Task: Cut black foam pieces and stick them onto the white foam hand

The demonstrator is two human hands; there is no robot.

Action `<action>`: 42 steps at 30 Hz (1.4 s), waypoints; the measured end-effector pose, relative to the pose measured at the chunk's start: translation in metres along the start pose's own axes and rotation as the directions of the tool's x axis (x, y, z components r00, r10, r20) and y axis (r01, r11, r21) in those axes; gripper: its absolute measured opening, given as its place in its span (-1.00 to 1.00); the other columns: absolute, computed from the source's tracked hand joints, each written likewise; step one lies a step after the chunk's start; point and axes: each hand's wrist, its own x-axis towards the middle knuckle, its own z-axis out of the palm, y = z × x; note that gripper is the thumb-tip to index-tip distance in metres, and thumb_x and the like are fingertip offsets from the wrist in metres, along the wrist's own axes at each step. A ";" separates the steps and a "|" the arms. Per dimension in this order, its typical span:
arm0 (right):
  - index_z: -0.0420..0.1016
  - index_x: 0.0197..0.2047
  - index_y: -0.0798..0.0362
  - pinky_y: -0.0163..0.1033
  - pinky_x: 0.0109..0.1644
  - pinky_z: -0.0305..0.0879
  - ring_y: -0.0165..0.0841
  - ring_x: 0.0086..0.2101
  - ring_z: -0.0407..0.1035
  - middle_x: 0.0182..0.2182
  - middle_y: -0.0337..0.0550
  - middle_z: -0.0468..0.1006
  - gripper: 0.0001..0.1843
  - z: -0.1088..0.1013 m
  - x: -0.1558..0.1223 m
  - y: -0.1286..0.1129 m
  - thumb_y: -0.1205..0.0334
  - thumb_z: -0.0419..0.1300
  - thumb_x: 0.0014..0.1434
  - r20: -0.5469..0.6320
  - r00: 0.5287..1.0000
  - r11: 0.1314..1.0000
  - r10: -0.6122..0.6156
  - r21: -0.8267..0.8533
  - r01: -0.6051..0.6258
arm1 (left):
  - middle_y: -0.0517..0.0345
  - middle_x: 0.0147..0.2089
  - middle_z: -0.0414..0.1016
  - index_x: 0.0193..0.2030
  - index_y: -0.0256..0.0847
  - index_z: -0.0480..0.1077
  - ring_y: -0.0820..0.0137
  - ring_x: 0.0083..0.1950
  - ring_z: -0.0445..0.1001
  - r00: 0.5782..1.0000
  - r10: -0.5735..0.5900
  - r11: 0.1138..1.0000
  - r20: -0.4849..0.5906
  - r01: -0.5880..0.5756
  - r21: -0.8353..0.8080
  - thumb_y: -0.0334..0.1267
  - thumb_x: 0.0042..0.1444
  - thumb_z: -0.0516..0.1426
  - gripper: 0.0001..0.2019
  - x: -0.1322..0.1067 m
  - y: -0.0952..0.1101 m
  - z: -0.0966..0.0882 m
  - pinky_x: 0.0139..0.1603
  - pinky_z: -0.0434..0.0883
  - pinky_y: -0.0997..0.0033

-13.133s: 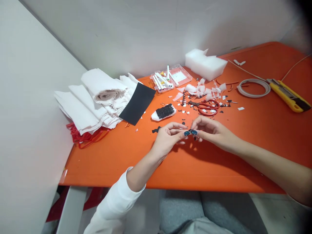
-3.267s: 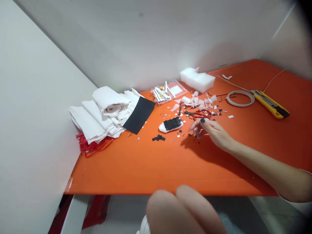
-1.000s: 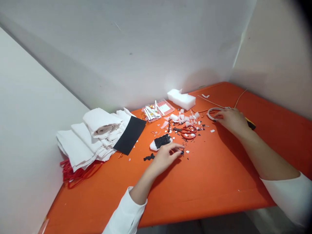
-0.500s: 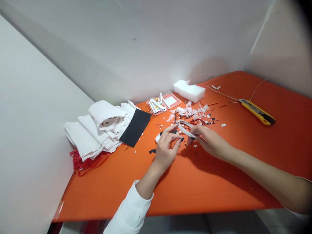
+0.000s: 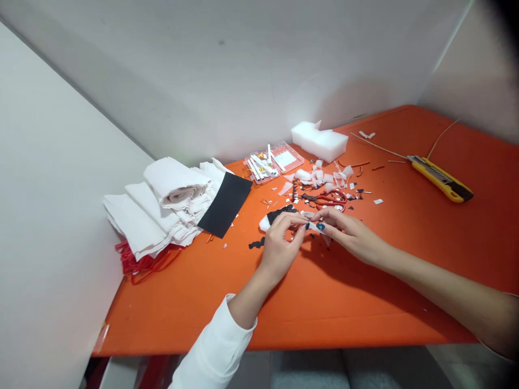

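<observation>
A thin white strip (image 5: pixel 315 228), looped in part, is pinched between my two hands above the orange table (image 5: pixel 324 319). My left hand (image 5: pixel 283 237) grips its left end with thumb and fingers. On the other end, my right hand (image 5: pixel 344 229) presses thumb against fingers. Part of the strip is hidden behind the fingers. Just beyond my hands lie red-handled scissors (image 5: pixel 330 200). A white piece with a black covering (image 5: pixel 265 221) rests on the table behind my left hand.
White foam scraps (image 5: pixel 320 175) and small black bits are strewn around the scissors. A foam block (image 5: pixel 319 141) and a clear box (image 5: pixel 261 168) of white sticks stand at the back. Folded white cloth (image 5: pixel 150 210) and a black sheet (image 5: pixel 225 205) lie left, a yellow utility knife (image 5: pixel 441 179) right.
My left fingers have closed on the white strip, which was an open loop held up by both hands. The hands are now closer together, and the scissors show more fully.
</observation>
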 end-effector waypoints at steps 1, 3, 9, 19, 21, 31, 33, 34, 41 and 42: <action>0.31 -0.08 0.02 -0.25 -0.31 0.27 -0.34 -0.47 0.37 -0.53 -0.28 0.43 -0.77 -0.001 0.000 -0.001 0.11 -0.05 0.32 0.001 1.000 1.000 0.008 -0.022 -0.008 | 0.03 -0.16 0.51 -0.26 -0.20 0.44 0.36 -0.07 0.48 0.998 -0.057 0.997 -0.005 0.056 -0.051 -0.28 0.19 0.11 -0.90 0.000 -0.002 0.001 -0.05 0.43 0.36; 0.39 -0.13 0.03 -0.28 -0.34 0.24 -0.34 -0.45 0.36 -0.47 -0.25 0.48 -0.75 -0.004 0.000 -0.002 0.10 -0.03 0.30 -0.005 1.000 0.998 0.003 -0.068 -0.003 | 0.05 -0.17 0.51 -0.26 -0.22 0.44 0.39 -0.12 0.48 0.987 -0.158 0.977 -0.012 0.155 -0.144 -0.25 0.17 0.12 -0.89 0.000 -0.005 0.003 -0.10 0.42 0.41; 0.47 -0.19 0.04 -0.29 -0.33 0.22 -0.32 -0.38 0.36 -0.37 -0.19 0.52 -0.71 -0.007 0.002 -0.004 0.08 0.00 0.27 -0.034 0.999 0.992 0.001 -0.129 -0.005 | 0.18 -0.33 0.46 -0.32 -0.23 0.37 0.53 -0.35 0.43 0.951 -0.309 0.904 -0.031 0.283 -0.321 -0.14 0.10 0.19 -0.81 0.005 -0.010 0.001 -0.35 0.37 0.57; 0.45 -0.25 0.01 -0.30 -0.33 0.23 -0.34 -0.44 0.40 -0.43 -0.22 0.55 -0.81 -0.006 -0.001 -0.008 0.20 0.02 0.25 -0.078 0.996 0.956 -0.050 -0.291 0.025 | 0.30 -0.55 0.32 -0.41 -0.26 0.34 0.62 -0.63 0.26 0.887 -0.434 0.813 0.156 0.461 -0.356 -0.10 -0.02 0.26 -0.73 0.005 -0.007 0.000 -0.73 0.17 0.67; 0.47 -0.23 0.01 -0.30 -0.33 0.24 -0.33 -0.43 0.41 -0.41 -0.20 0.57 -0.80 -0.005 -0.001 -0.009 0.21 0.02 0.25 -0.072 0.995 0.948 -0.072 -0.315 0.045 | 0.28 -0.52 0.34 -0.36 -0.25 0.39 0.61 -0.61 0.27 0.894 -0.421 0.827 0.155 0.448 -0.339 -0.11 -0.01 0.26 -0.76 0.005 -0.006 -0.001 -0.71 0.20 0.67; 0.44 -0.20 0.01 -0.29 -0.35 0.26 -0.33 -0.44 0.44 -0.37 -0.14 0.60 -0.80 0.000 0.000 -0.003 0.17 0.01 0.27 -0.028 0.993 0.921 -0.116 -0.377 0.097 | 0.15 -0.25 0.52 -0.26 -0.17 0.52 0.48 -0.27 0.44 0.984 -0.162 0.987 0.075 0.162 0.016 -0.28 0.11 0.18 -0.90 0.002 -0.001 -0.003 -0.27 0.35 0.54; 0.43 -0.22 0.01 -0.31 -0.37 0.26 -0.34 -0.47 0.44 -0.43 -0.17 0.58 -0.79 0.002 0.000 -0.003 0.14 0.01 0.29 -0.031 0.994 0.933 -0.103 -0.348 0.086 | 0.16 -0.26 0.52 -0.26 -0.17 0.51 0.48 -0.28 0.44 0.988 -0.137 0.991 0.070 0.135 0.021 -0.29 0.11 0.18 -0.91 0.002 0.000 -0.004 -0.25 0.35 0.53; 0.43 -0.21 0.01 -0.32 -0.38 0.26 -0.35 -0.49 0.44 -0.46 -0.18 0.57 -0.78 0.002 0.000 -0.003 0.13 0.01 0.29 -0.032 0.995 0.942 -0.096 -0.326 0.080 | 0.16 -0.26 0.52 -0.26 -0.17 0.51 0.48 -0.28 0.44 0.988 -0.135 0.991 0.072 0.134 0.018 -0.29 0.12 0.18 -0.91 0.001 0.000 -0.004 -0.25 0.35 0.52; 0.48 -0.25 -0.02 -0.30 -0.36 0.29 -0.33 -0.48 0.47 -0.46 -0.20 0.59 -0.79 0.002 0.003 0.002 0.10 0.07 0.26 -0.030 0.996 0.961 -0.088 -0.265 0.076 | 0.17 -0.25 0.51 -0.26 -0.17 0.50 0.48 -0.29 0.42 0.986 -0.144 0.989 0.083 0.140 0.052 -0.32 0.11 0.18 -0.92 0.001 -0.002 -0.003 -0.27 0.34 0.52; 0.48 -0.26 -0.02 -0.29 -0.37 0.29 -0.33 -0.48 0.47 -0.46 -0.20 0.59 -0.78 0.002 0.002 0.002 0.10 0.06 0.26 -0.028 0.996 0.961 -0.089 -0.266 0.078 | 0.17 -0.26 0.50 -0.27 -0.17 0.50 0.48 -0.30 0.42 0.987 -0.142 0.989 0.081 0.137 0.057 -0.31 0.11 0.18 -0.93 0.001 -0.002 -0.003 -0.29 0.34 0.53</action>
